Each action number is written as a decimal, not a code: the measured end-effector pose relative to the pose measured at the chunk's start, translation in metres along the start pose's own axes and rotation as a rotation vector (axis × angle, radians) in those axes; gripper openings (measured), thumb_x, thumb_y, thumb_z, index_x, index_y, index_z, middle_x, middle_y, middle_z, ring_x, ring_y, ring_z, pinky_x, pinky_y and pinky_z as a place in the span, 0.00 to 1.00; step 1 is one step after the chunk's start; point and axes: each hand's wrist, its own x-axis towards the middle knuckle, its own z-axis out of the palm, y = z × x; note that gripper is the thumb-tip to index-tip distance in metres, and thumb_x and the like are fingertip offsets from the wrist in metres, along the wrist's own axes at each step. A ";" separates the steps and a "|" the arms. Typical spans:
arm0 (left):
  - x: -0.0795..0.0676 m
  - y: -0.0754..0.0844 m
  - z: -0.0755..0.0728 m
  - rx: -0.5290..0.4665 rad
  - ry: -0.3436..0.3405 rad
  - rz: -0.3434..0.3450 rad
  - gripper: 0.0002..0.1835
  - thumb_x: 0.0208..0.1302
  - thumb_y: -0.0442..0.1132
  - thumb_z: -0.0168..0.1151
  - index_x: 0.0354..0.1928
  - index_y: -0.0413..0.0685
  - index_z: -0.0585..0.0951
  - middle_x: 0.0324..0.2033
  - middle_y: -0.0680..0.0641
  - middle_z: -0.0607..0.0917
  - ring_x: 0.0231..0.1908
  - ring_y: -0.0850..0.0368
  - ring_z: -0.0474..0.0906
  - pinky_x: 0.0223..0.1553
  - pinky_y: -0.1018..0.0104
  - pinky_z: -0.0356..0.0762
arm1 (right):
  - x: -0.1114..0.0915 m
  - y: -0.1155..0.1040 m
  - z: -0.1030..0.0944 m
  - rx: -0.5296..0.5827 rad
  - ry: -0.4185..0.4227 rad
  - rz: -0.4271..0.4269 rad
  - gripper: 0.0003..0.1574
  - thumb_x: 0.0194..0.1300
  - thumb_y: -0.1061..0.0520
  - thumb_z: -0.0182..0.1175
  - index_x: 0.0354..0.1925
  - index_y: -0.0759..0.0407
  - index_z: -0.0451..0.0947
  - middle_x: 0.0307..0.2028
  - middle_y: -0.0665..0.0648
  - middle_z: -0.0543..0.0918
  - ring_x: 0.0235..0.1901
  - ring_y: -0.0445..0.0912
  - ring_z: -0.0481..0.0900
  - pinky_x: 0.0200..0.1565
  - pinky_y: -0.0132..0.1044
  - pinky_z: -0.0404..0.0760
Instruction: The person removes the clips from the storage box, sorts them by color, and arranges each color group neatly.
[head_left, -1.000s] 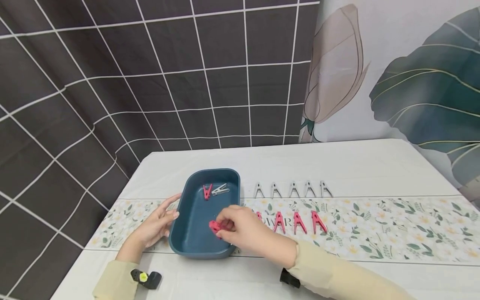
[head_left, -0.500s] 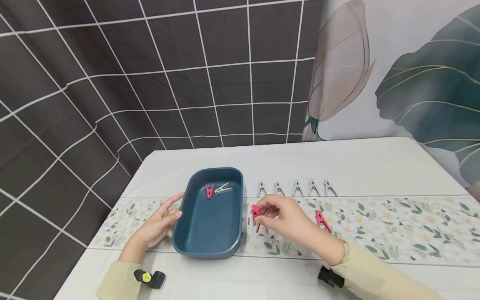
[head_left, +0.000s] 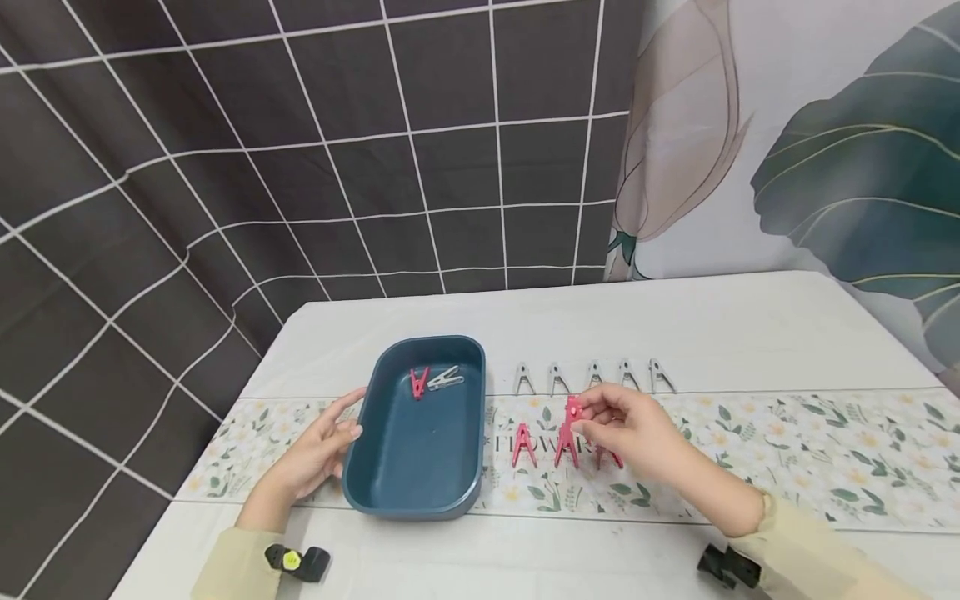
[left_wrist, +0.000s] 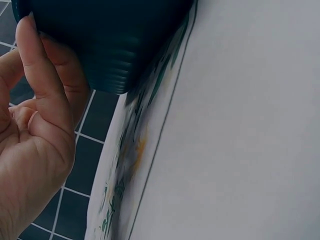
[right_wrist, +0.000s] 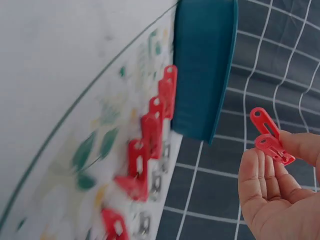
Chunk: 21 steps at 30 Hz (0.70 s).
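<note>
My right hand (head_left: 626, 429) pinches a red clothespin (right_wrist: 267, 135) between thumb and fingers, held up above a row of red clothespins. Of that row, one red clothespin (head_left: 524, 446) shows fully at the left in the head view; others are partly or wholly hidden by the hand. Several show in the right wrist view, including a blurred red clothespin (right_wrist: 138, 170). Against the left side of a dark blue bin (head_left: 420, 467) rests my left hand (head_left: 318, 446), fingers relaxed and touching the wall. Inside the bin lie a red clothespin (head_left: 418, 383) and a grey clothespin (head_left: 446, 378).
Behind the red row stand several grey clothespins, such as the leftmost grey clothespin (head_left: 523, 379). A floral printed strip (head_left: 750, 458) crosses the white table (head_left: 712, 325). A dark gridded curtain (head_left: 450, 167) hangs behind and to the left.
My right hand has moved from over the bin rightward to above the red row, carrying a red clothespin. The left hand stays against the bin.
</note>
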 end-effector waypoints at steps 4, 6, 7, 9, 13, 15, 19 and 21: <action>-0.001 0.000 0.000 0.013 0.018 0.003 0.33 0.72 0.32 0.45 0.74 0.51 0.47 0.43 0.52 0.80 0.31 0.66 0.80 0.17 0.79 0.75 | -0.005 0.008 -0.012 -0.016 0.018 0.016 0.14 0.59 0.64 0.64 0.44 0.69 0.78 0.32 0.56 0.82 0.31 0.37 0.77 0.30 0.28 0.80; -0.001 0.000 0.001 0.019 0.023 0.005 0.33 0.72 0.32 0.46 0.74 0.50 0.46 0.44 0.51 0.80 0.31 0.66 0.80 0.17 0.79 0.75 | -0.008 0.012 -0.019 -0.023 0.026 0.028 0.15 0.59 0.64 0.63 0.45 0.70 0.77 0.33 0.57 0.82 0.30 0.37 0.77 0.29 0.29 0.80; -0.001 0.000 0.001 0.020 0.025 0.005 0.33 0.72 0.32 0.46 0.74 0.50 0.47 0.44 0.51 0.80 0.30 0.66 0.80 0.16 0.79 0.75 | -0.009 0.014 -0.022 -0.027 0.028 0.039 0.16 0.60 0.64 0.63 0.46 0.70 0.77 0.33 0.57 0.82 0.29 0.36 0.77 0.28 0.30 0.79; -0.001 0.000 0.002 0.019 0.026 0.004 0.33 0.72 0.32 0.46 0.74 0.50 0.47 0.44 0.51 0.79 0.29 0.67 0.79 0.16 0.79 0.75 | -0.012 0.019 -0.028 -0.041 0.028 0.054 0.16 0.61 0.63 0.62 0.47 0.70 0.76 0.34 0.57 0.81 0.29 0.36 0.77 0.27 0.30 0.79; -0.001 0.000 0.003 0.008 0.028 0.002 0.33 0.72 0.32 0.45 0.74 0.50 0.47 0.44 0.52 0.80 0.29 0.67 0.80 0.16 0.79 0.75 | -0.017 0.029 -0.039 -0.071 0.030 0.102 0.17 0.62 0.63 0.60 0.48 0.70 0.76 0.36 0.57 0.81 0.29 0.36 0.77 0.29 0.30 0.80; -0.001 -0.001 0.002 0.003 0.027 0.005 0.33 0.72 0.32 0.45 0.74 0.50 0.46 0.44 0.52 0.80 0.29 0.67 0.80 0.16 0.79 0.75 | -0.020 0.034 -0.043 -0.085 0.030 0.126 0.17 0.63 0.63 0.59 0.49 0.71 0.75 0.36 0.58 0.81 0.30 0.36 0.76 0.31 0.29 0.81; -0.001 -0.002 0.001 -0.011 0.014 0.019 0.33 0.72 0.31 0.44 0.74 0.50 0.46 0.43 0.52 0.80 0.30 0.67 0.80 0.17 0.80 0.75 | -0.025 0.043 -0.051 -0.101 0.023 0.186 0.17 0.64 0.63 0.57 0.50 0.72 0.74 0.37 0.58 0.81 0.32 0.35 0.77 0.33 0.29 0.81; -0.001 -0.003 0.001 -0.020 0.005 0.027 0.33 0.72 0.30 0.44 0.74 0.50 0.46 0.43 0.52 0.80 0.29 0.67 0.80 0.17 0.79 0.76 | -0.027 0.048 -0.054 -0.101 0.014 0.214 0.18 0.64 0.62 0.57 0.50 0.72 0.73 0.38 0.58 0.81 0.33 0.36 0.78 0.34 0.30 0.82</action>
